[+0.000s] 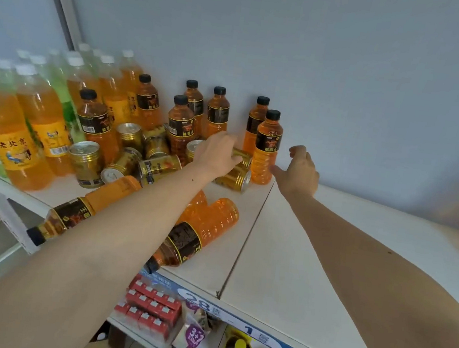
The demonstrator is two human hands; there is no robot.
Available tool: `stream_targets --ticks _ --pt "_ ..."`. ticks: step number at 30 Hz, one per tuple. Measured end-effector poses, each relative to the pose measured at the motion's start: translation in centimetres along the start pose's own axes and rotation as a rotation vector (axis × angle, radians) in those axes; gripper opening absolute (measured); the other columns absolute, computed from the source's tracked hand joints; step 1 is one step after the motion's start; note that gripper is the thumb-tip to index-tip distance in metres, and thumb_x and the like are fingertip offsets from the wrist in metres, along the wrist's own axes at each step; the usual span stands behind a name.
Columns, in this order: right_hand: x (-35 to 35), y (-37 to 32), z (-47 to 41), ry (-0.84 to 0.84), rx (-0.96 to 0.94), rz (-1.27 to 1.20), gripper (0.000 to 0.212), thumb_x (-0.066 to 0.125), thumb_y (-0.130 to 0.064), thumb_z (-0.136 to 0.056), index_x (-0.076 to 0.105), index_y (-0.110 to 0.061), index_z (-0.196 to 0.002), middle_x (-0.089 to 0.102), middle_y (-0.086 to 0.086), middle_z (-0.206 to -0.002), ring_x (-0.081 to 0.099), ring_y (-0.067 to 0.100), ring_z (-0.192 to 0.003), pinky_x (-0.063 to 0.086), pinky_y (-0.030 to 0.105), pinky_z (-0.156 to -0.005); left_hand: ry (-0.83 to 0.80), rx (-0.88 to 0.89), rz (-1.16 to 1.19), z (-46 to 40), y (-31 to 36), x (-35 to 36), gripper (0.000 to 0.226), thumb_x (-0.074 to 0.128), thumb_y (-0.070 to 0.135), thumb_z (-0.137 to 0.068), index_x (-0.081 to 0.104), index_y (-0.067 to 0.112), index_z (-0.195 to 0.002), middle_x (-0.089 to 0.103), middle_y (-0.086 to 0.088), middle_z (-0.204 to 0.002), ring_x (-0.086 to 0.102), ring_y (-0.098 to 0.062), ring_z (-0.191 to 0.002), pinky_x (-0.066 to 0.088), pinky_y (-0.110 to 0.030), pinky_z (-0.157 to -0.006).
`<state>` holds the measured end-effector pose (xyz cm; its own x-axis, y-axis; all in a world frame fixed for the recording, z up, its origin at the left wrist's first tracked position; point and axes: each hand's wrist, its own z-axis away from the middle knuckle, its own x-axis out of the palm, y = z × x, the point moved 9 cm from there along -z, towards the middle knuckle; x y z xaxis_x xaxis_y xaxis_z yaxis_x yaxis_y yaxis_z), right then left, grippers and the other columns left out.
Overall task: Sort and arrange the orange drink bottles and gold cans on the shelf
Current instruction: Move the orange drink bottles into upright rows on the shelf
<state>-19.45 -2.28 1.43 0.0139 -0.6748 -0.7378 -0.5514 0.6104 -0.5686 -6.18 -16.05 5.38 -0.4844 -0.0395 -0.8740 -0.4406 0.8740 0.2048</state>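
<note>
white shelf (315,242), top tier, seen from the head camera; its board beyond and right of both hands is mostly bare, while the clutter lies left of and beneath the left forearm. step in hand, as a judgement: gathering the gold cans out of the mixed pile so they can be grouped apart from the bottles. the next move calls for a firm lift of one can clear of its neighbours without knocking the standing bottle just beside it.

orange drink bottles: several upright ones (180,127) stand behind the left hand against the wall, one upright bottle (265,152) between the two hands, and two toppled bottles (195,233) lie under the left forearm near the shelf edge.

gold cans (159,166): mostly on their sides, left of the left hand; two (235,178) lie directly under it.

left hand (219,153): fingers curled down onto the upper can, in contact (whether gripped, cannot tell).

right hand (299,172): spread apart, empty, its thumb nearly touching the upright bottle.
</note>
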Motion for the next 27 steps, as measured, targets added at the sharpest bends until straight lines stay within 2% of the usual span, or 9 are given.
stream_targets --ticks 2,4,6,10,14,16,22,27 --pt "1.5 0.0 -0.9 -0.061 0.035 0.008 0.071 0.074 -0.045 -0.077 0.039 -0.017 -0.132 0.056 0.004 -0.129 0.056 0.026 -0.113 0.045 0.042 -0.094 -0.017 0.007 0.002 -1.3 -0.7 0.5 0.035 0.062 0.036 -0.088 0.058 0.014 -0.115 0.059 -0.004 -0.111 0.058 -0.021 -0.1 0.038 -0.027 -0.06" --pt "3.1 0.0 -1.6 -0.129 0.091 -0.046 0.085 0.075 -0.051 -0.073 0.032 -0.016 -0.137 0.053 0.006 -0.134 0.054 0.028 -0.117 0.048 0.044 -0.092 -0.022 0.02 0.017 -2.8 -1.2 1.0 0.041 0.062 0.036 -0.088 0.055 0.013 -0.121 0.059 -0.006 -0.117 0.058 -0.024 -0.106 0.048 -0.032 -0.07" --pt "4.5 -0.1 -2.1 -0.173 0.132 -0.119 0.092 0.076 -0.051 -0.072 0.027 -0.016 -0.141 0.05 0.007 -0.137 0.054 0.029 -0.118 0.052 0.046 -0.089 -0.022 0.028 0.035 -4.3 -1.6 1.3 0.047 0.063 0.036 -0.088 0.051 0.014 -0.127 0.057 -0.007 -0.125 0.056 -0.025 -0.113 0.048 -0.035 -0.079" --pt "5.7 0.1 -3.1 -0.15 0.161 -0.213 0.085 0.077 -0.045 -0.073 0.03 -0.018 -0.139 0.057 0.005 -0.131 0.057 0.028 -0.114 0.053 0.047 -0.087 -0.054 0.039 0.084 -6.8 -1.9 2.2 0.051 0.063 0.036 -0.087 0.047 0.014 -0.131 0.054 -0.007 -0.131 0.054 -0.025 -0.118 0.048 -0.037 -0.083" --pt "5.7 0.2 -3.6 -0.095 0.125 -0.246 0.068 0.076 -0.038 -0.077 0.042 -0.018 -0.132 0.062 0.003 -0.123 0.06 0.022 -0.106 0.05 0.032 -0.076 -0.086 0.057 0.115 -8.6 -2.1 3.5 0.05 0.064 0.034 -0.087 0.047 0.012 -0.129 0.055 -0.009 -0.129 0.055 -0.025 -0.114 0.044 -0.031 -0.077" --pt "5.5 0.4 -3.7 -0.067 0.111 -0.261 0.062 0.076 -0.034 -0.078 0.045 -0.017 -0.13 0.062 0.003 -0.121 0.06 0.021 -0.105 0.047 0.03 -0.074 -0.09 0.064 0.143 -9.2 -2.0 4.2 0.048 0.065 0.033 -0.087 0.049 0.011 -0.127 0.057 -0.009 -0.125 0.057 -0.026 -0.112 0.042 -0.03 -0.075" --pt "3.8 2.6 -3.9 0.008 0.17 -0.278 0.06 0.077 -0.028 -0.078 0.047 -0.016 -0.128 0.063 0.003 -0.12 0.059 0.023 -0.107 0.049 0.036 -0.082 -0.122 0.017 0.253 -10.6 -1.8 6.4 0.052 0.07 0.035 -0.082 0.047 0.013 -0.123 0.061 -0.009 -0.118 0.061 -0.027 -0.106 0.047 -0.032 -0.077" --pt "2.9 4.0 -3.9 0.044 0.19 -0.257 0.059 0.078 -0.028 -0.076 0.048 -0.016 -0.126 0.063 0.004 -0.118 0.059 0.024 -0.104 0.05 0.038 -0.083 -0.15 -0.076 0.377 -11.4 -2.1 8.3 0.066 0.073 0.037 -0.079 0.042 0.011 -0.13 0.056 -0.011 -0.127 0.055 -0.029 -0.116 0.047 -0.038 -0.091"
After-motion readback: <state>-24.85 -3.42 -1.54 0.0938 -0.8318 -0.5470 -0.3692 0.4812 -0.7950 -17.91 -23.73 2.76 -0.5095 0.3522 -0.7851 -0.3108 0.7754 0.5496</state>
